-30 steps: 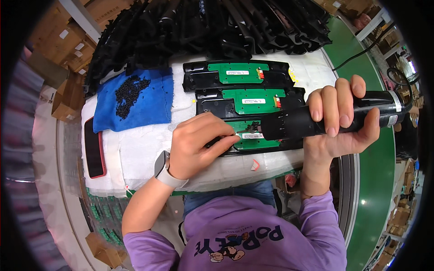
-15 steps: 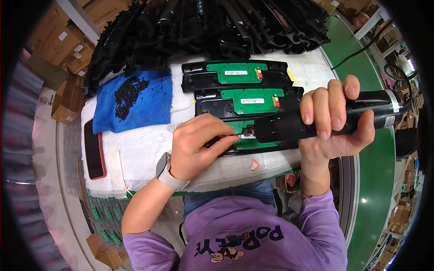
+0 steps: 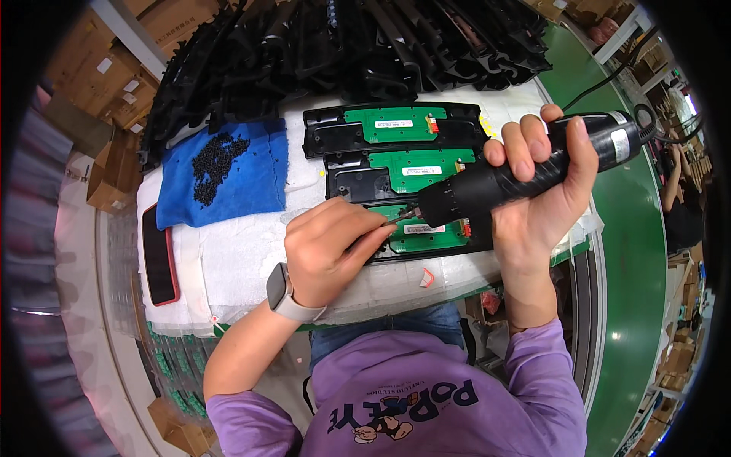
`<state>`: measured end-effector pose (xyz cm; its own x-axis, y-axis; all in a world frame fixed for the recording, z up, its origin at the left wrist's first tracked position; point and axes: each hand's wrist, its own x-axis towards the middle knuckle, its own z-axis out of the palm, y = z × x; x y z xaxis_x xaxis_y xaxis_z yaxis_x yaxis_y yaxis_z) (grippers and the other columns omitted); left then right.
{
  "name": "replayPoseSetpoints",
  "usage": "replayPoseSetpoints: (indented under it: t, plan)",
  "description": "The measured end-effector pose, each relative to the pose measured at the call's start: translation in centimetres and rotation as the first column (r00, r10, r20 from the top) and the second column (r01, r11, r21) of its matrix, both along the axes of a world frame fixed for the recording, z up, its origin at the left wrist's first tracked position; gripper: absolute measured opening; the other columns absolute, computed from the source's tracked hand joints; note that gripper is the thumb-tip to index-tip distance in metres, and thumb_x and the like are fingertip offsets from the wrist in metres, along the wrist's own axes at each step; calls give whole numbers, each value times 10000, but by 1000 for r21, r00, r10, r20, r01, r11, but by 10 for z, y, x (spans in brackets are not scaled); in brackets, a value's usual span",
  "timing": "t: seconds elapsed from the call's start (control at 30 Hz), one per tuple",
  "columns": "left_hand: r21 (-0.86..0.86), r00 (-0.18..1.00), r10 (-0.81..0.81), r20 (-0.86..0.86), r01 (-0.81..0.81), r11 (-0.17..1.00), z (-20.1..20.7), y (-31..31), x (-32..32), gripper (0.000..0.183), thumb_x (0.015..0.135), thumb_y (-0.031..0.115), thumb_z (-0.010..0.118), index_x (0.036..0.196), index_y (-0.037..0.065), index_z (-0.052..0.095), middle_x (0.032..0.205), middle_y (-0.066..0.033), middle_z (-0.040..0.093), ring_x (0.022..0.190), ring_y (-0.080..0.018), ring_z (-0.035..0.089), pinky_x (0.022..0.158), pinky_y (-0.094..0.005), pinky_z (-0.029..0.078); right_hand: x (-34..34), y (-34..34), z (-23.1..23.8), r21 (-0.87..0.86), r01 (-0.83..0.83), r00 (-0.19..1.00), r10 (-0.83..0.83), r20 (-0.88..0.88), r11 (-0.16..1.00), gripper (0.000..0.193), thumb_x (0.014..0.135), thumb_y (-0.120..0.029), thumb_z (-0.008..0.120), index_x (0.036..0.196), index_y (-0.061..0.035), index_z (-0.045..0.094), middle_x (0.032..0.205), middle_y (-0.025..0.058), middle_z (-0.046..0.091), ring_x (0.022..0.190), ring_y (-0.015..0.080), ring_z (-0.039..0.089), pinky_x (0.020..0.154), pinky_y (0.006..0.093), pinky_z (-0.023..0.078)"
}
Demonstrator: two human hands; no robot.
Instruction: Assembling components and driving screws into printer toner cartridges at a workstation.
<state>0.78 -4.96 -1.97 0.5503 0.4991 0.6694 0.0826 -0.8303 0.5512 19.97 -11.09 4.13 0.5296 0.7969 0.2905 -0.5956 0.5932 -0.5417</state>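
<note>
Firstly, your right hand [image 3: 544, 186]: fingers wrapped around one black electric screwdriver [image 3: 487, 184], slanting above the worktop [image 3: 244, 266] toward its near edge; grip partly covered by your palm. Your left hand [image 3: 327, 236]: thumb and forefinger together at the tip of the bit [image 3: 403, 218]; whether they clamp the bit or a small part, you cannot tell, the pinch hiding it.

Item, black panel with green circuit board [image 3: 411, 242], lying along the near edge, before you; left end behind your left hand, upper right part beneath the screwdriver. Item, middle panel [image 3: 354, 183], just beyond; right end covered by the tool. Item, far panel [image 3: 327, 139], fully visible.

Item, blue cloth [image 3: 263, 175], toward the left edge, bearing dark pieces [image 3: 217, 164] too small to make out singly. Item, black mouldings [image 3: 343, 53], heaped along the far edge, cut off above.
</note>
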Motion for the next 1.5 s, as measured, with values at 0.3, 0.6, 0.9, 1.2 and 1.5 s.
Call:
replayPoseSetpoints:
  t: [0.3,0.6,0.9,1.2,1.5]
  plan:
    - [-55,998,53,-15,-53,997,1,-4,2,127,660,-5,722,747,13,631,665,-83,598,559,-207,571,497,-281,438,-3,8,-4,-10,-25,993,24,-113,1000,256,914,-303,522,948,-50,510,643,10,428,567,123,419,616,312,414]
    - [-113,977,212,3,-210,971,-2,10,-6,69,755,35,665,802,1,630,684,-108,597,570,-239,568,507,-286,434,-9,15,18,-41,-141,851,142,505,989,289,896,-305,475,1007,-39,482,612,-17,405,440,85,390,509,273,384]
    - [-647,982,117,151,8,762,-16,17,-9,85,817,59,654,846,-21,642,711,-9,626,621,-51,561,564,-194,446,-46,39,18,-110,-96,669,145,729,989,259,824,-200,523,967,5,456,536,33,417,395,117,394,415,261,356]
    - [-816,945,91,315,221,533,-16,23,-13,121,840,10,602,950,-38,617,869,-38,629,754,-71,584,695,-193,481,-54,49,12,-180,-120,668,213,713,976,224,788,-177,574,868,-1,460,531,45,440,400,123,417,398,247,345]
    - [-855,927,83,367,301,422,-15,27,-14,183,835,-6,570,1016,-29,578,856,-68,630,774,-105,595,735,-220,480,-55,63,11,-174,-156,692,234,683,972,162,718,-121,688,657,-9,587,576,3,565,497,51,507,478,189,401]
